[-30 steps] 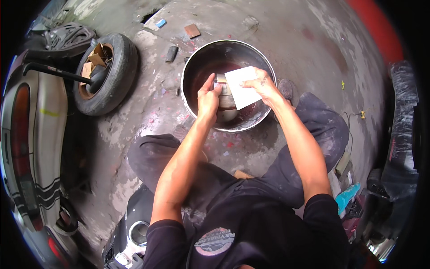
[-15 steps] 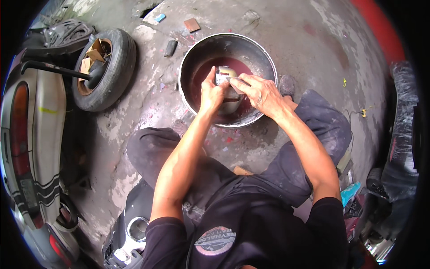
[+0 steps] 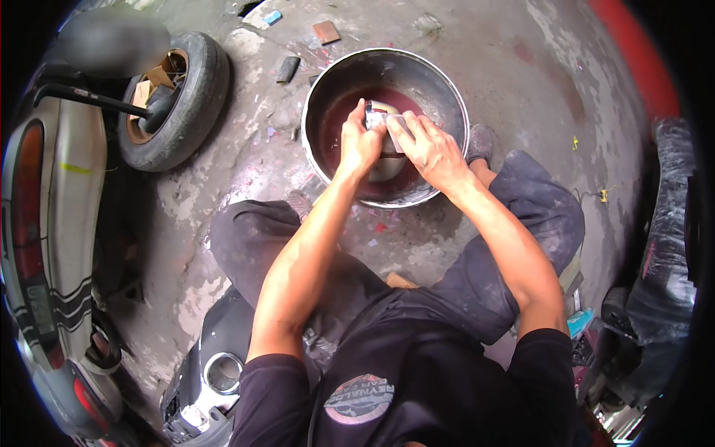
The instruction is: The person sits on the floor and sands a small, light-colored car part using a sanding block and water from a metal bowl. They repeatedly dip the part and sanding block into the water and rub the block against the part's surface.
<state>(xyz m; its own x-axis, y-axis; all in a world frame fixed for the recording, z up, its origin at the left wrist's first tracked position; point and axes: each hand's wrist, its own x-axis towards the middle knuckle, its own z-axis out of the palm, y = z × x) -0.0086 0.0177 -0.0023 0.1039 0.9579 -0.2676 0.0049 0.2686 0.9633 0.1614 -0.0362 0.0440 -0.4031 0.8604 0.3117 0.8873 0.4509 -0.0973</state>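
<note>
While both hands meet over the metal basin [image 3: 447,97] in the upper middle of the frame, the left hand [image 3: 359,145] is closed around a rounded pale part [image 3: 383,160] and the right hand [image 3: 428,149] presses a small folded grey sheet [image 3: 386,121] on its top with bent fingers. An old tyre [image 3: 197,97] lies at the upper left, beside a parked scooter [image 3: 45,223].
</note>
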